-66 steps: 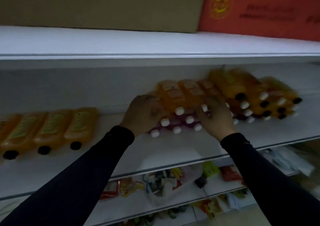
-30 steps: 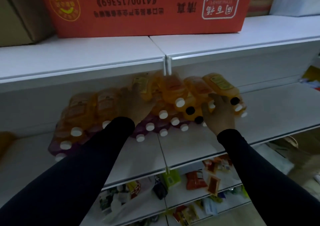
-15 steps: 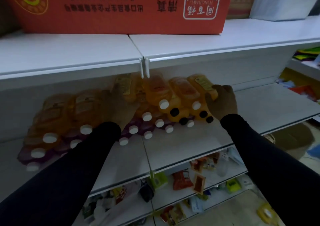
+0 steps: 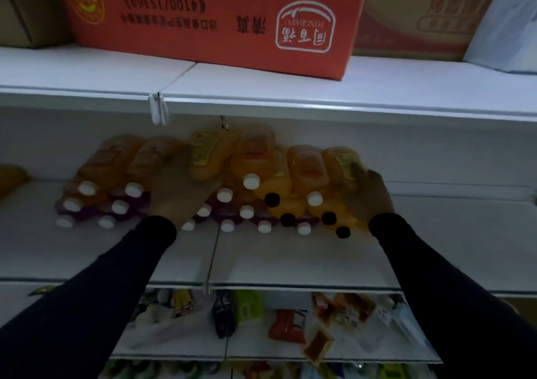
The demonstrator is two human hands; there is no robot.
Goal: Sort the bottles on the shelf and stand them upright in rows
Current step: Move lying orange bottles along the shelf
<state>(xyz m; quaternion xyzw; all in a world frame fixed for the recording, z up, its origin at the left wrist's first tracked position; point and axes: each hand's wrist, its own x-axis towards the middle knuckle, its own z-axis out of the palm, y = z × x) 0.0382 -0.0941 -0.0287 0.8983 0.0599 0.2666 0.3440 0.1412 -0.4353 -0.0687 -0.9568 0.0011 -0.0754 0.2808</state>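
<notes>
Sleeves first: two dark sleeves reach up from the bottom corners of the view toward the middle shelf (image 4: 290,259), a white board with a seam down its middle. Below its front edge sits a lower shelf (image 4: 261,352) littered with small snack packets.

Left hand (image 4: 181,197) lies on the pile of bottles (image 4: 255,187) just left of the seam, fingers spread flat over the caps and not curled round anything, so a wide, loose grip. Right hand (image 4: 370,194) is at the right end of the pile, fingers pressed against the side of the outermost orange bottle (image 4: 341,163); it's blurry there, but it looks more like a push than a real clasp.

Bottles are all lying down, stacked in layers toward the back of the shelf, caps pointing at the front edge. Orange ones on top, purple ones underneath I think, mostly white caps with a few black caps at the right end. None stand upright.

Above them, the top shelf (image 4: 377,88) carries a red box (image 4: 209,18) with upside-down print, and a brown box (image 4: 412,15) to its right.
</notes>
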